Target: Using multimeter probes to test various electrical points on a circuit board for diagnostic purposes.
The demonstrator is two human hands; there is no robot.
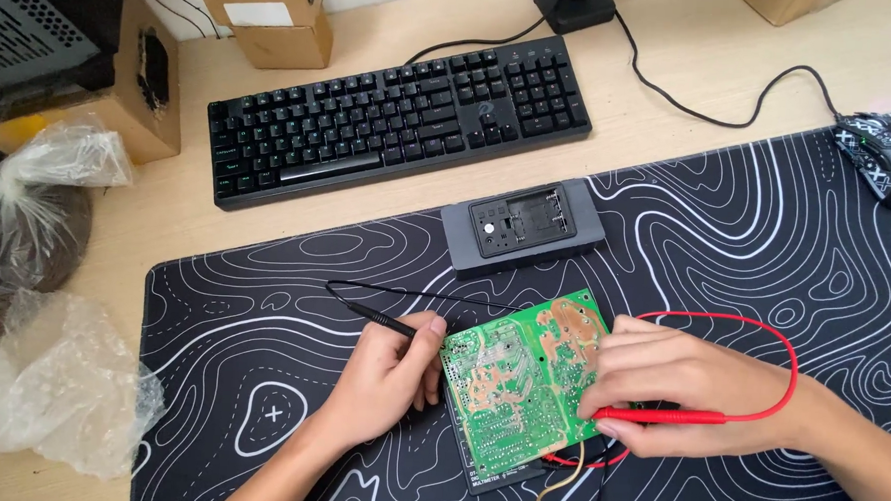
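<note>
A black desk mat (766,254) was spread beneath a green circuit board (520,379). A black probe (382,322) was clamped in the left hand (385,383), a red probe (659,416) in the right hand (674,396). Neighbouring solder points could have been bridged by a slipped tip.

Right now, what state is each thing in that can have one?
Left hand: gripping the black probe.
Right hand: gripping the red probe, tip on board.
Green circuit board: bare, solder side up.
Grey device: back cover off.
Keyboard: dimly backlit.
Mouse: untouched.
</note>
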